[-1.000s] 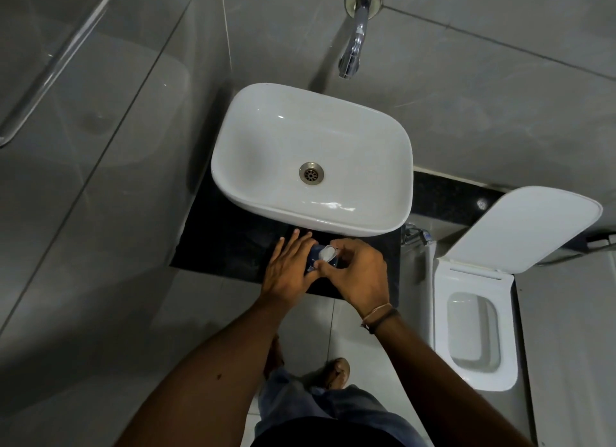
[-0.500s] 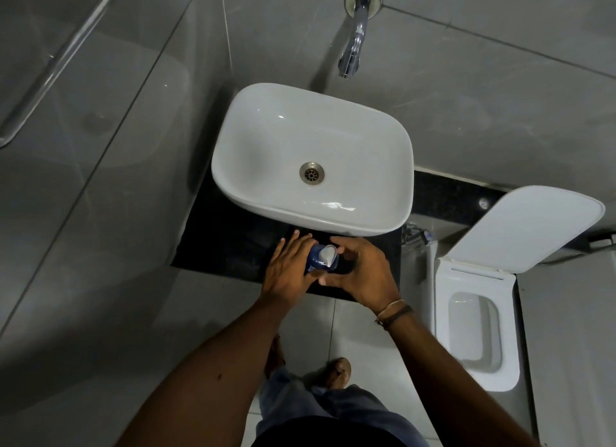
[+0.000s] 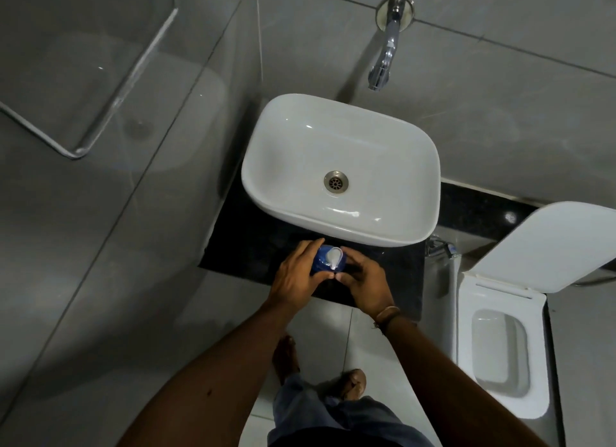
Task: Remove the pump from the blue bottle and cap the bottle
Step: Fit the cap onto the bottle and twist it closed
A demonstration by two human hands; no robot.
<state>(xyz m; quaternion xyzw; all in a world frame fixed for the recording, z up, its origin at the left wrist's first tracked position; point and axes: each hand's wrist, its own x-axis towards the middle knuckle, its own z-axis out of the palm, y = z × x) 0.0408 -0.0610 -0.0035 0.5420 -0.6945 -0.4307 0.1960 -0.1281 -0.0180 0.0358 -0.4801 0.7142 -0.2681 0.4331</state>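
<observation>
The blue bottle [image 3: 320,262] stands on the black counter [image 3: 253,246] in front of the white basin, seen from above. A white pump [image 3: 334,258] sits on its top, nozzle pointing toward me. My left hand [image 3: 296,275] wraps the bottle's left side. My right hand [image 3: 363,283] is curled against the bottle's right side, fingertips at the base of the pump. Most of the bottle's body is hidden between both hands.
A white basin [image 3: 340,166] fills the counter's far part, with a wall tap [image 3: 383,63] above it. A toilet [image 3: 500,346] with raised lid stands at the right. A glass corner shelf [image 3: 86,120] hangs on the left wall. My feet are on the floor tiles below.
The pump's nozzle has turned from pointing up-right to pointing toward me. My right hand has shifted its fingers around the pump; my left hand has kept its hold.
</observation>
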